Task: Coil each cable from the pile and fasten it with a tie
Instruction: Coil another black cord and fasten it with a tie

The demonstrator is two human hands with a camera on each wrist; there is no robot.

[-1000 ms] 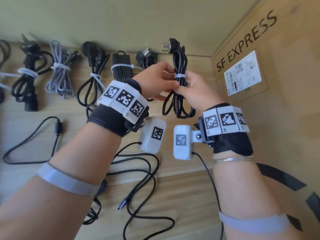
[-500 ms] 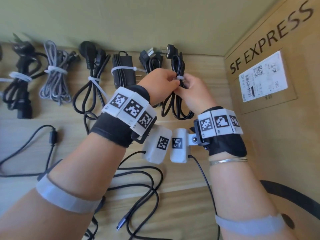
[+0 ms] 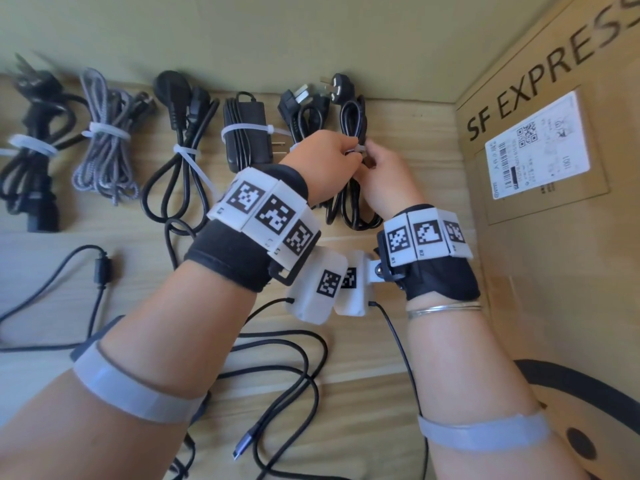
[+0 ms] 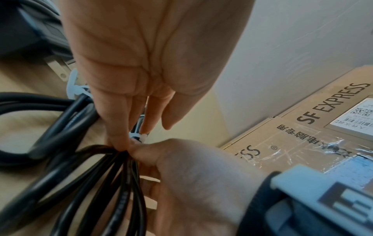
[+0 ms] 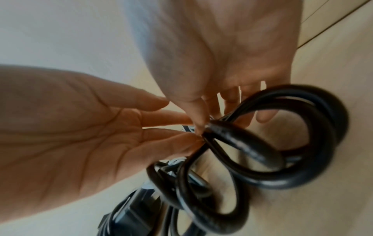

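Pinching the white zip tie [image 4: 139, 138] on the coiled black power cord [image 3: 349, 202], both hands [image 3: 325, 161] [image 3: 384, 178] risk loosening it; loops could spring free.

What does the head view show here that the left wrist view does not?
Only the head view shows the row of already tied bundles, such as the grey braided cable and the power adapter, plus the loose black cables still uncoiled on the wooden table. Only the left wrist view shows the white zip tie's head close up, pinched at the fingertips. Both show the left hand and right hand meeting at the tie around the black power cord, beside the SF EXPRESS box.
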